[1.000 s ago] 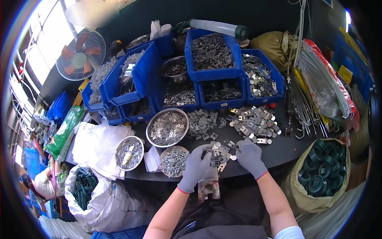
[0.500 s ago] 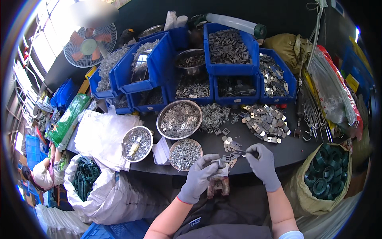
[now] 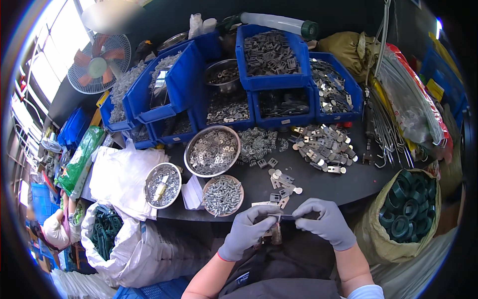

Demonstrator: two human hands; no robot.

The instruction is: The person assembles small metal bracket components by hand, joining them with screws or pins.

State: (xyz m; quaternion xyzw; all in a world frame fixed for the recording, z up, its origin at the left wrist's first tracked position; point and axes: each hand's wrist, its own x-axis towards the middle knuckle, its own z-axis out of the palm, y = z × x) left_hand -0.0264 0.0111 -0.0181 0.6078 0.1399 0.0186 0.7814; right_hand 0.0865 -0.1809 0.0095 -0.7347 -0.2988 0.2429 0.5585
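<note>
Both of my hands wear grey gloves and meet just off the table's front edge. Between the fingertips of my left hand [image 3: 250, 228] and my right hand [image 3: 324, 223] runs a thin, flat metal piece [image 3: 286, 217], and each hand pinches one end. Fingers hide most of it. Under it a worn, reddish-brown metal fixture [image 3: 275, 234] is partly covered by my left hand. Several loose metal clips [image 3: 283, 187] lie on the table just beyond the fingers, with a larger heap of clips [image 3: 326, 149] behind them.
A wooden-toned dish of screws [image 3: 223, 195], a steel bowl of washers [image 3: 212, 151] and a smaller steel bowl [image 3: 163, 185] stand left. Stacked blue bins [image 3: 284, 79] line the back. Sacks hold green rings [image 3: 409, 212] at right and dark green straps [image 3: 107, 229] at left.
My right hand has come down and left to meet my left hand, and the thin metal piece now spans both. My left hand has dropped slightly. The whole view has shifted a little.
</note>
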